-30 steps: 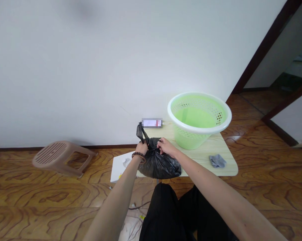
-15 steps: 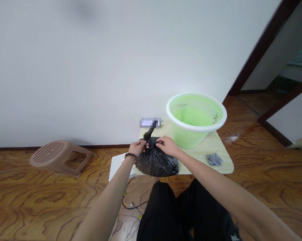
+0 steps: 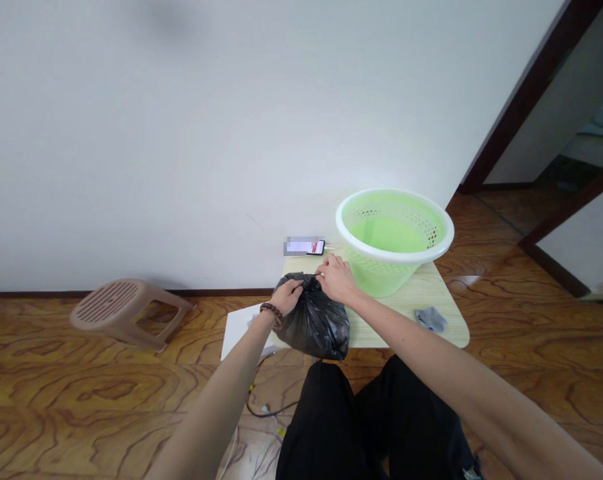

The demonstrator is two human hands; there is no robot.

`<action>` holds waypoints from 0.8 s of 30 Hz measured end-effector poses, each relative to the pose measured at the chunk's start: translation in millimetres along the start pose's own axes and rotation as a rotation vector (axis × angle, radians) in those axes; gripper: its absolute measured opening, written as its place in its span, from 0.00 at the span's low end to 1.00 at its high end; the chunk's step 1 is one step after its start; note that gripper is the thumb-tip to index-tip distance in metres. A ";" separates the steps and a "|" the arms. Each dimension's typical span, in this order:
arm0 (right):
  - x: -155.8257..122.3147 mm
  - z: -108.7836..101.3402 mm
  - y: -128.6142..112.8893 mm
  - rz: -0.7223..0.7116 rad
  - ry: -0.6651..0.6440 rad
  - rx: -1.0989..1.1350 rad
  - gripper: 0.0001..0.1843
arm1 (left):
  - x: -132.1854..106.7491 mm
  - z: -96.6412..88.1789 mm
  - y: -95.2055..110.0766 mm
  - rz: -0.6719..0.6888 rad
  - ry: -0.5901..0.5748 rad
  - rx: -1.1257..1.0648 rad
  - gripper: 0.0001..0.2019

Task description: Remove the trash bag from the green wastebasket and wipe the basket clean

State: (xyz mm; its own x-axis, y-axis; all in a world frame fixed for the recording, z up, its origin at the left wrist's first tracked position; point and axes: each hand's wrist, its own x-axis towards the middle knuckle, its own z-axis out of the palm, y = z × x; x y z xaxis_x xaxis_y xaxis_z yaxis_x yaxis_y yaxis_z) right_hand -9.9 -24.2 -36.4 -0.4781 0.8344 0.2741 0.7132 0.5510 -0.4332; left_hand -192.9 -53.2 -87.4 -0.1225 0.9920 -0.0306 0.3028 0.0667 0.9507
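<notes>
A full black plastic bag (image 3: 314,327) rests at the front left of the small table (image 3: 411,300), its top gathered together. My left hand (image 3: 288,297), with a beaded bracelet on the wrist, grips the gathered neck from the left. From the right, my right hand (image 3: 335,279) pinches the plastic at the neck, fingers closed. The fingers and the hands partly hide the neck, so the knot or twist there cannot be made out. Just behind the bag lies a lit phone (image 3: 315,247), partly blurred.
A light green basket with a white rim (image 3: 395,256) stands right of the bag. A grey cloth (image 3: 430,319) lies at the table's right front. On the floor are a beige plastic stool (image 3: 131,310) and some cables (image 3: 269,413). A white wall rises behind the table.
The bag's upright black end no longer sticks up over the phone. My right hand has moved slightly up and right, and the bag has shifted and turned a little.
</notes>
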 end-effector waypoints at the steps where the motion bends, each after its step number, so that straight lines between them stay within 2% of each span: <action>1: -0.2 2.8 0.7 0.010 0.003 0.067 0.09 | -0.3 -0.3 -1.0 -0.031 0.023 -0.091 0.02; 4: -3.9 13.9 1.3 0.090 -0.042 0.394 0.07 | 0.4 2.2 -2.0 -0.079 0.126 -0.282 0.08; 8: -12.5 30.5 -1.1 0.311 -0.228 1.004 0.04 | 2.6 14.1 -0.9 -0.103 0.305 -0.536 0.08; 10: -15.6 37.6 -2.3 0.399 -0.224 1.268 0.04 | 4.2 20.4 -1.1 -0.124 0.368 -0.625 0.07; 12: -17.1 42.9 -3.1 0.441 -0.168 1.430 0.06 | 6.5 24.5 -2.6 -0.158 0.408 -0.693 0.06; 15: -17.2 47.6 -3.4 0.425 -0.127 1.514 0.08 | 10.2 23.6 -6.6 -0.262 0.466 -0.747 0.08; 19: -14.6 51.7 -2.8 0.370 -0.176 1.509 0.10 | 13.2 15.1 -13.3 -0.439 0.504 -0.707 0.08; 22: -9.9 56.4 0.9 0.438 -0.198 1.454 0.09 | 16.4 14.0 -18.9 -0.466 0.448 -0.643 0.08; 24: -5.4 60.5 5.2 0.514 -0.182 1.380 0.08 | 19.9 17.4 -23.2 -0.424 0.372 -0.587 0.15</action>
State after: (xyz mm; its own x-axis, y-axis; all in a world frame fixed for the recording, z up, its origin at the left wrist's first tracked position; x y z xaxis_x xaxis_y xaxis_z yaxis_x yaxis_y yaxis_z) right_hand -34.6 -26.6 -92.0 -0.4607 0.8595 -0.2216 -0.1688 -0.3299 -0.9288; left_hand -185.9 -33.2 -115.5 -0.4529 0.7873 -0.4184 -0.3724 0.2594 0.8911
